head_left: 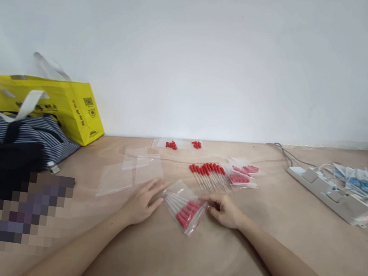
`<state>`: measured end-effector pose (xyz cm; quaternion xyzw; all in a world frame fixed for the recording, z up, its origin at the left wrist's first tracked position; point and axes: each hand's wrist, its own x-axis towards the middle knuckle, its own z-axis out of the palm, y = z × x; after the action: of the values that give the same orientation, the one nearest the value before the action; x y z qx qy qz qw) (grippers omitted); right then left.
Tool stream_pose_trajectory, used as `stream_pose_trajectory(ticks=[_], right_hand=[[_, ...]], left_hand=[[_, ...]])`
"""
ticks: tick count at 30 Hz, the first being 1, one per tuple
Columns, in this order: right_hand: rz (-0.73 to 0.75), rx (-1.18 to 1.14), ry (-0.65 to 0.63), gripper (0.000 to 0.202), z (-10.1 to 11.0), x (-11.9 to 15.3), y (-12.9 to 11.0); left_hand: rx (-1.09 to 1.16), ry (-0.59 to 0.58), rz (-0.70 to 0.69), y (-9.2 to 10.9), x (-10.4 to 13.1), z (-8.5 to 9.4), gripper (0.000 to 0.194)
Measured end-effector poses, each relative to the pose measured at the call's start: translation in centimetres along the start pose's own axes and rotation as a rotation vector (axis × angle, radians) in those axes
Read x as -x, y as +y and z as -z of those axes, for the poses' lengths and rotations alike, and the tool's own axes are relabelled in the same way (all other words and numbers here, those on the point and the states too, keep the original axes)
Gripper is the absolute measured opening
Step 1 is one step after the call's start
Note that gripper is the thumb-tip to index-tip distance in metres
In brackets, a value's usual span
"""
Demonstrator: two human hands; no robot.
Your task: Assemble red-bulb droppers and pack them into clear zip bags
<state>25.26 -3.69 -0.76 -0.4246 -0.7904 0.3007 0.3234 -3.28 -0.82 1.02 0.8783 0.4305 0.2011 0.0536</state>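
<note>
A clear plastic zip bag (180,187) lies on the table between my hands. Inside it are several thin metal rods with red handles (188,212), fanned out with the handles toward me. My right hand (223,210) pinches the bag's right edge between thumb and fingers. Fingers apart, my left hand (144,201) rests beside the bag's left corner; it holds nothing. Behind the bag, a loose row of red-handled rods (209,170) lies with the handles away from me. Filled bags (240,179) sit to the right of that row.
Flat clear bags (115,179) lie left of centre. Near the wall, small red pieces (171,145) rest on a plastic sheet. A yellow bag (85,111) and a striped bag (46,138) stand at left. At right are a power strip (332,198) and blue-white packets (364,182).
</note>
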Motion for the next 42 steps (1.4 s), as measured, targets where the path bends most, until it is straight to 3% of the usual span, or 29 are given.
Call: stream_pose_trajectory(ticks=[2, 4, 8, 10, 13, 21, 26, 31, 36, 42], right_hand=[[0.016, 0.072, 0.022, 0.037, -0.3, 0.3, -0.2], [0.072, 0.18, 0.059, 0.038, -0.6, 0.7, -0.5], [0.297, 0.373, 0.089, 0.027, -1.0, 1.4, -1.0], [0.358, 0.366, 0.105, 0.023, -1.3, 1.4, -1.2], [0.334, 0.282, 0.11, 0.023, -1.7, 1.1, -1.2], [0.282, 0.567, 0.064, 0.034, -1.9, -0.4, -0.6], [0.322, 0.519, 0.076, 0.032, -1.9, -0.8, -0.2], [0.344, 0.559, 0.115, 0.029, -2.0, -0.7, -0.2], [0.373, 0.656, 0.136, 0.028, -2.2, -0.7, -0.3], [0.577, 0.811, 0.259, 0.024, -2.4, -1.5, 0.0]], left_hand=[[-0.02, 0.165, 0.039, 0.1, 0.2, -0.3, 0.036], [0.003, 0.214, -0.07, 0.6, 1.1, -0.3, 0.032], [0.088, 0.058, -0.383, 2.6, 3.0, -0.2, 0.037], [0.108, 0.009, -0.397, 3.5, 3.4, -0.3, 0.036], [0.076, 0.047, -0.393, 4.0, 2.9, -0.5, 0.02], [-0.178, 0.214, -0.491, 1.4, 0.3, -1.3, 0.023], [-0.255, 0.145, -0.513, 1.0, -0.1, -1.4, 0.028], [-0.274, 0.098, -0.703, 1.2, 0.3, -1.3, 0.035], [-0.218, 0.246, -0.642, 1.0, 0.0, -1.1, 0.031], [-0.05, 0.258, -0.569, 1.1, -0.1, -1.0, 0.025]])
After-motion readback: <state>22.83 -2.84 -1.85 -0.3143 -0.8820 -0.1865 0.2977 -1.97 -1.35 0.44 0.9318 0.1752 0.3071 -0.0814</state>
